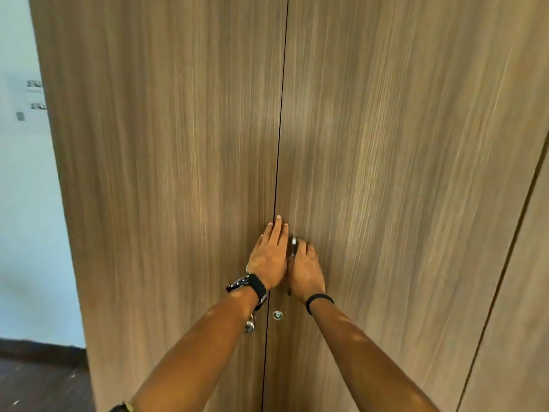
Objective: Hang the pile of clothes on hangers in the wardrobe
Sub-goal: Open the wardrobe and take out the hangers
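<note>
A tall wooden wardrobe fills the view, its left door (166, 173) and right door (401, 173) closed against a dark centre seam. My left hand (269, 257) lies flat with straight fingers across the seam. Beside it, my right hand (306, 269) curls its fingers round the metal handle (294, 243) of the right door. The left door's metal handle (249, 325) shows partly under my left wrist. No clothes or hangers are in view.
A small round keyhole (277, 315) sits on the right door below my hands. A pale wall (26, 203) with dark skirting and dark floor (38, 385) lies to the left. Another wooden panel (517, 322) stands at the far right.
</note>
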A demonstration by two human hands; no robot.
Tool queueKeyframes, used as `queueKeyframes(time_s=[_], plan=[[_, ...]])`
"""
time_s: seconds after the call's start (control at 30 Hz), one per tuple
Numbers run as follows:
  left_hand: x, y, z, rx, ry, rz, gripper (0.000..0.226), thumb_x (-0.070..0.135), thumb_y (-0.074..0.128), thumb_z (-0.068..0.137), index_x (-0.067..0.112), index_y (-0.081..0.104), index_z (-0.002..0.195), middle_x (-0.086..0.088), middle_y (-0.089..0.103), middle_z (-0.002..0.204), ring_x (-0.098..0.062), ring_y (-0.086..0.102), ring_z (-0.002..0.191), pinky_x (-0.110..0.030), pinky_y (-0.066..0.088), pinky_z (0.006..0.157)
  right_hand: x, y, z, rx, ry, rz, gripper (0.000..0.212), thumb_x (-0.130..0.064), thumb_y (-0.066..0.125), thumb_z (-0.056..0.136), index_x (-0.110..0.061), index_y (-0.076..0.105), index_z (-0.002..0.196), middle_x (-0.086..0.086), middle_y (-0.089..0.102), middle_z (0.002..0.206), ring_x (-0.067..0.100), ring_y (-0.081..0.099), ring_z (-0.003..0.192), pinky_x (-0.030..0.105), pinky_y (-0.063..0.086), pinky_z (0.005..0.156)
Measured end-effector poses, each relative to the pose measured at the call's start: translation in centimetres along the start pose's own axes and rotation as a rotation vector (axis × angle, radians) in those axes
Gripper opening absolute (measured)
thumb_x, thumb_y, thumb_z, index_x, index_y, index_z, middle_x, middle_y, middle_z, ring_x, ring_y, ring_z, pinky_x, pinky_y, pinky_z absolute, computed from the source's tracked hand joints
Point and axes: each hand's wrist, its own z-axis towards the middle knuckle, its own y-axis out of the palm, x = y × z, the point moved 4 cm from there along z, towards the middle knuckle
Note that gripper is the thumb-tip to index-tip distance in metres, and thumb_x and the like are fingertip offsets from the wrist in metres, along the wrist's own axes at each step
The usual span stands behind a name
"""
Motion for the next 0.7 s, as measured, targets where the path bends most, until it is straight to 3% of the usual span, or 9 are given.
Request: queueKeyframes(time_s=[0.07, 0.13, 0.23, 0.33, 0.43, 0.57, 0.63, 0.7], plan=[[-0.9, 0.8, 0.8, 0.096, 0.072, 0.105, 0.07, 0.017, 0.045, 0.096, 0.007, 0.003, 0.151, -0.012, -0.007, 0.158, -0.029, 0.006, 0.147, -0.04, 0.019, 0.119, -0.2, 0.5, 1.0, 0.046, 0.052, 0.177, 0.05, -0.011, 0.045, 0.096, -0.01, 0.026, 0.142, 0.014, 0.051, 0.128, 0.028, 0.055, 0.113, 0.037, 0.051, 0.088], [-2.0, 1.9, 1.3, 0.157, 0.137, 0.149, 0.071, 0.022, 0.047, 0.09, 0.005, 0.012, 0.149, -0.016, 0.015, 0.157, -0.031, 0.024, 0.143, -0.04, 0.032, 0.113, -0.8, 1.2, 1.2, 0.07, 0.138, 0.385, 0.043, -0.01, 0.042, 0.097, -0.012, 0.027, 0.138, 0.014, 0.063, 0.111, 0.027, 0.064, 0.095, 0.032, 0.051, 0.071], [-2.7, 2.1, 1.6, 0.204, 0.24, 0.095, 0.06, 0.024, 0.033, 0.09, 0.004, 0.021, 0.145, -0.016, 0.029, 0.153, -0.032, 0.032, 0.14, -0.04, 0.035, 0.11, -1.4, 2.1, 0.8, 0.169, 0.177, 0.483, 0.034, -0.01, 0.04, 0.097, -0.013, 0.032, 0.13, 0.012, 0.066, 0.101, 0.028, 0.066, 0.088, 0.035, 0.053, 0.07], [-3.1, 2.0, 1.7, 0.197, 0.27, -0.026, 0.056, 0.016, 0.026, 0.092, 0.003, 0.027, 0.146, -0.015, 0.023, 0.156, -0.03, 0.022, 0.143, -0.038, 0.025, 0.114, -1.7, 2.4, 0.5, 0.199, 0.178, 0.488, 0.039, -0.006, 0.038, 0.096, -0.013, 0.031, 0.134, 0.005, 0.062, 0.097, 0.024, 0.064, 0.086, 0.032, 0.05, 0.071], [-3.7, 2.3, 1.6, 0.194, 0.315, -0.225, 0.053, 0.006, 0.037, 0.098, 0.004, 0.02, 0.149, -0.009, 0.006, 0.16, -0.017, 0.001, 0.146, -0.029, 0.013, 0.119, -2.0, 2.0, -0.2, 0.184, 0.19, 0.465, 0.044, -0.003, 0.037, 0.095, -0.012, 0.029, 0.137, 0.004, 0.058, 0.097, 0.02, 0.059, 0.084, 0.028, 0.045, 0.07], [-3.9, 0.8, 1.0, 0.231, 0.088, -0.777, 0.054, 0.007, 0.045, 0.098, 0.013, 0.027, 0.149, -0.001, 0.016, 0.156, 0.005, 0.029, 0.127, -0.005, 0.026, 0.1, -1.9, 1.7, -1.3, 0.214, 0.223, 0.414, 0.042, 0.0, 0.036, 0.095, -0.01, 0.033, 0.135, 0.008, 0.059, 0.096, 0.021, 0.058, 0.083, 0.03, 0.042, 0.069], [-3.8, 0.4, 0.6, 0.161, -0.02, -0.992, 0.055, 0.013, 0.046, 0.099, 0.016, 0.025, 0.15, -0.003, 0.027, 0.153, -0.006, 0.038, 0.13, -0.013, 0.03, 0.099, -1.9, 1.6, -2.2, 0.235, 0.221, 0.39, 0.039, -0.002, 0.037, 0.095, -0.009, 0.036, 0.133, 0.01, 0.059, 0.095, 0.021, 0.056, 0.081, 0.032, 0.042, 0.069], [-3.4, 0.6, -0.1, 0.073, -0.088, -1.065, 0.049, 0.021, 0.047, 0.099, 0.015, 0.034, 0.146, -0.005, 0.044, 0.145, -0.016, 0.044, 0.131, -0.017, 0.032, 0.098, -2.0, 0.8, -3.8, 0.255, 0.214, 0.382, 0.037, -0.003, 0.037, 0.096, -0.01, 0.038, 0.132, 0.008, 0.057, 0.094, 0.017, 0.053, 0.078, 0.031, 0.041, 0.069]])
